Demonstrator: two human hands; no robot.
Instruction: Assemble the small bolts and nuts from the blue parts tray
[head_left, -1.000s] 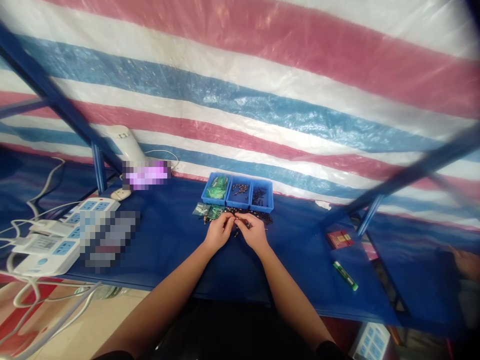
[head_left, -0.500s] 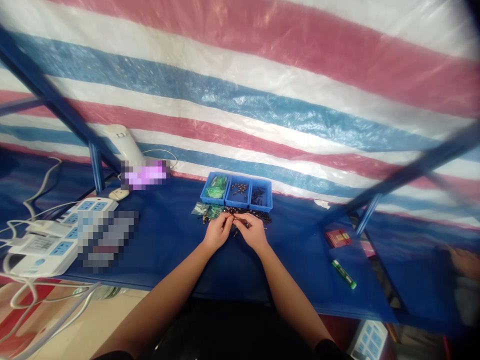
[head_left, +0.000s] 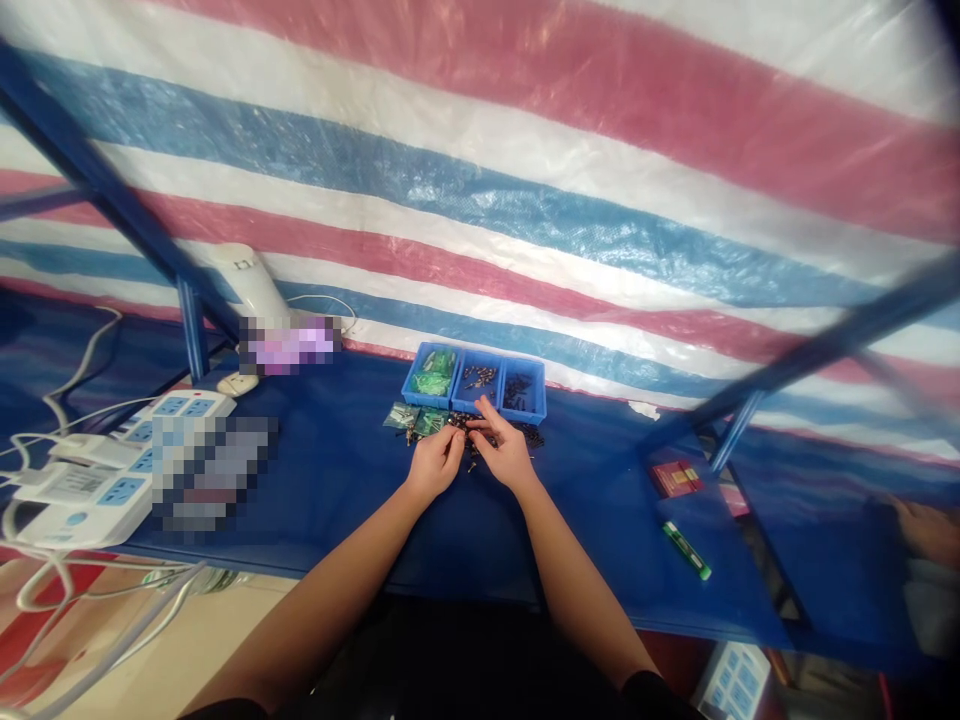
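Note:
My left hand (head_left: pixel 436 464) is closed, thumb against the curled fingers, on something too small to make out. Close beside it, my right hand (head_left: pixel 504 452) has its fingers stretched forward and apart; nothing shows clearly in it. Both are over a pile of small dark screw-like parts (head_left: pixel 534 436), partly hidden by the hands. Just behind stand three joined blue bins: the left bin (head_left: pixel 406 388) holds green-tinted plastic bags, the middle bin (head_left: pixel 475 404) brass-and-dark small parts, the right bin (head_left: pixel 525 414) black ones. Small clear bags of parts (head_left: pixel 401 416) lie left of the pile.
A white power strip (head_left: pixel 112 510) with plugs and cables lies at left, near a white cylinder (head_left: pixel 251 285). At right are a red box (head_left: pixel 676 478) and a green tube (head_left: pixel 686 550). Blue metal bars (head_left: pixel 832 325) flank the table; another person's hand (head_left: pixel 930 530) shows far right.
The fingers of my right hand have lifted and spread, coming away from the left fingertips. My left hand stays almost in place, still closed.

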